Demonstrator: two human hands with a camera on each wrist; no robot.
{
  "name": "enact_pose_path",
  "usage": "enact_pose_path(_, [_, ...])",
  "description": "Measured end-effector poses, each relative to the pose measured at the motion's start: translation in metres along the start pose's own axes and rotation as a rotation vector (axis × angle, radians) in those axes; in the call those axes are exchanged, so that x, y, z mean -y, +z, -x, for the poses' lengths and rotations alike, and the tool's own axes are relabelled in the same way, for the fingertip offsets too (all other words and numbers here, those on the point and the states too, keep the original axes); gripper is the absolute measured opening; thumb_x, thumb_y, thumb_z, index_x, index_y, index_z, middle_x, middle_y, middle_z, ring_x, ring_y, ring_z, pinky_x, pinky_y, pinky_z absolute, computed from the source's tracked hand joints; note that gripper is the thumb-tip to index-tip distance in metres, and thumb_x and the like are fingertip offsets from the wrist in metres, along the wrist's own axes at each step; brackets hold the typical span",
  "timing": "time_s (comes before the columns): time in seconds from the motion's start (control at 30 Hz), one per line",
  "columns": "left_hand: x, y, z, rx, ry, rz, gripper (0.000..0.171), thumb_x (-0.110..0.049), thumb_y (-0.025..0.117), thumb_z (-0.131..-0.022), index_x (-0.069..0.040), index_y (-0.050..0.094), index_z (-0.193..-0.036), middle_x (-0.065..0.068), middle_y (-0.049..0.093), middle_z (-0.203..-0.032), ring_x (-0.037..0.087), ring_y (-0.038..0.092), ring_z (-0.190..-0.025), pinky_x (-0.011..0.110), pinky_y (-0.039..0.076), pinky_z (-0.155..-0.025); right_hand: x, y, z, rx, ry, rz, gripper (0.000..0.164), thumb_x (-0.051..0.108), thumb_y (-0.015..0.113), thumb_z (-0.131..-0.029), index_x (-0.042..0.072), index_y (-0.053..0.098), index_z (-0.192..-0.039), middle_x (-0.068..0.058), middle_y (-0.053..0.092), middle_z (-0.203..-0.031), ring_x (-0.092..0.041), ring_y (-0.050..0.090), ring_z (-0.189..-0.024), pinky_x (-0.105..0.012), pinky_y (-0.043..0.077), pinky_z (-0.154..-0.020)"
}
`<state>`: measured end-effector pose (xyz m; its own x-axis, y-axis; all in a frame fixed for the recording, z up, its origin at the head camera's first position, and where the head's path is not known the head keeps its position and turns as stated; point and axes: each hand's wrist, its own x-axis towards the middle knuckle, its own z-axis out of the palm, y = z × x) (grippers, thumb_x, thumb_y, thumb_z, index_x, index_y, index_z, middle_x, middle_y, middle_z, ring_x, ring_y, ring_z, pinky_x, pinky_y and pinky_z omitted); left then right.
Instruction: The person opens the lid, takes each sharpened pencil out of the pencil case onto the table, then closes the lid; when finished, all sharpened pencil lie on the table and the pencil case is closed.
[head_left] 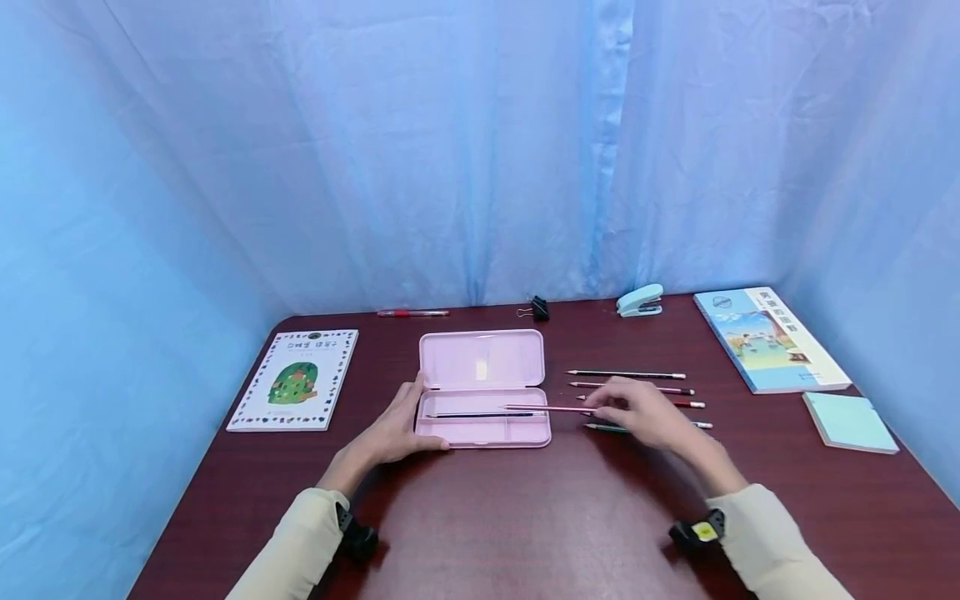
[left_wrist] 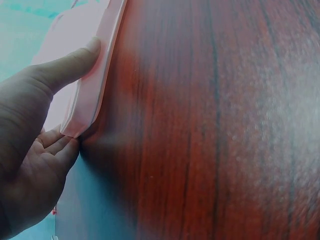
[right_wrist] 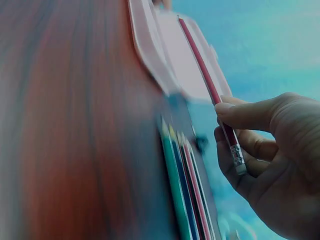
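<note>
cream fabric sleeves [head_left: 296, 533] lie nearest, reaching over a dark red-brown wooden desk [head_left: 540, 517]. toward its far right corner rests a light blue and white paperback book [head_left: 772, 342]; by the left edge, a white book with a green picture [head_left: 296, 379]. mid-desk sits an open pink rectangular pencil case [head_left: 450, 358], lid laid back toward the far edge. the left hand [head_left: 390, 429] grips its left end, thumb on the near rim. the right hand [head_left: 637, 412], beyond its right end, holds a slim red pencil [head_left: 555, 408] in a narrow pinch. a mint stapler [head_left: 640, 302] stands near the far edge. a row of mixed-colour pencils [head_left: 626, 374] lies on the desk, partly hidden by the right hand, and one dark slim pencil [head_left: 480, 414] lies lengthwise in the case.

the red pencil could probably swing or tip, since so much of it sticks out past the pinch; lowered at a slant, its point might catch the divider or the dark pencil. should the left hand slacken, a knock could slide the case.

the pinch sits close to the eraser end; from it the shaft runs leftward, its point above the case's right half.
</note>
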<state>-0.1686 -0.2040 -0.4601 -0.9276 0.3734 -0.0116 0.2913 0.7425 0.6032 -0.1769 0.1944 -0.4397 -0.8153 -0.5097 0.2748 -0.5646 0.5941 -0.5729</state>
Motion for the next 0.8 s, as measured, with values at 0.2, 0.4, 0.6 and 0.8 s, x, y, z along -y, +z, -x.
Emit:
enact_pose_path(0.2, [-0.001, 0.000, 0.001, 0.003, -0.022, -0.005, 0.122, -0.052, 0.078, -0.065, -0.008, 0.001, -0.149, 0.008, 0.033, -0.135, 0.019, 0.034, -0.123, 0.038, 0.028, -0.104, -0.021, -0.032, 0.048, -0.002, 0.146, 0.074, 0.015, 0.010, 0.067, -0.084, 0.021, 0.070, -0.094, 0.011, 0.062, -0.090, -0.003, 0.051, -0.078, -0.027, 0.044, -0.068])
enact_pose_path(0.4, [-0.001, -0.001, 0.001, 0.004, -0.030, -0.005, 0.122, -0.051, 0.078, -0.065, -0.009, 0.001, -0.149, 0.010, 0.031, -0.138, 0.021, 0.034, -0.124, 0.039, 0.028, -0.104, -0.033, -0.045, 0.087, -0.013, 0.206, 0.122, 0.015, 0.014, 0.066, -0.084, 0.026, 0.069, -0.092, 0.014, 0.062, -0.089, -0.001, 0.053, -0.080, -0.024, 0.044, -0.070])
enact_pose_path(0.6, [-0.002, -0.001, 0.001, 0.005, -0.032, -0.005, 0.122, -0.052, 0.078, -0.065, -0.009, 0.001, -0.149, 0.010, 0.032, -0.137, 0.021, 0.034, -0.123, 0.039, 0.029, -0.103, -0.038, -0.045, 0.109, -0.026, 0.282, 0.141, 0.014, 0.019, 0.066, -0.085, 0.030, 0.069, -0.092, 0.014, 0.061, -0.089, -0.002, 0.052, -0.079, -0.026, 0.043, -0.067])
enact_pose_path(0.8, [-0.002, -0.001, 0.001, 0.002, -0.028, -0.001, 0.122, -0.051, 0.078, -0.065, -0.009, 0.001, -0.149, 0.010, 0.032, -0.136, 0.020, 0.034, -0.123, 0.039, 0.029, -0.103, -0.043, -0.041, 0.116, -0.088, 0.245, 0.169, 0.020, 0.013, 0.068, -0.083, 0.031, 0.069, -0.092, 0.015, 0.061, -0.090, -0.001, 0.053, -0.082, -0.020, 0.040, -0.067])
